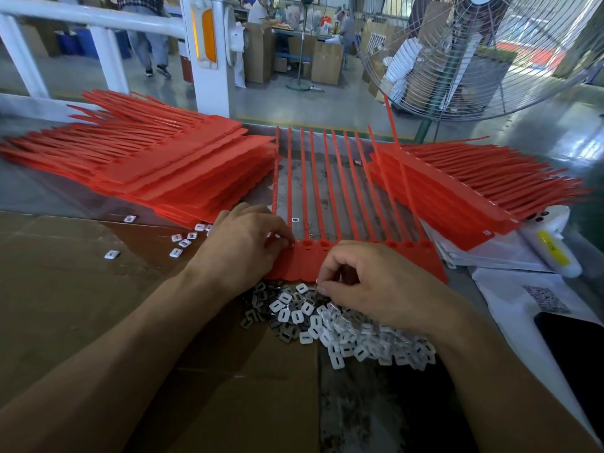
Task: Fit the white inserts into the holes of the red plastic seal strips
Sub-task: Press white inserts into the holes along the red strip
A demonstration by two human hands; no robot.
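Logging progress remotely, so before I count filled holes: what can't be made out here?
Head view:
- Leftmost holes of the red plastic seal strip sheet: hidden by the left hand.
- Pick from the white square insert pile: right hand fingers curl over it.
- Black phone: cut off at the right edge.

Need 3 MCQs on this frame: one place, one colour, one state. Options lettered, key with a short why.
1. Where is the pile of white inserts?
A. near edge of the seal strip sheet, under the right hand
B. on the left red stack
C. on the floor by the fan

2. What colour are the stacked strips?
A. blue
B. red
C. white

3. What is the left hand doing?
A. lying flat on the cardboard
B. lifting a whole stack
C. fingertips at a hole on the sheet's left end

Key: 1 A, the pile lies just in front of the sheet; 2 B, both stacks are red; 3 C, its fingers are curled at the row of holes.
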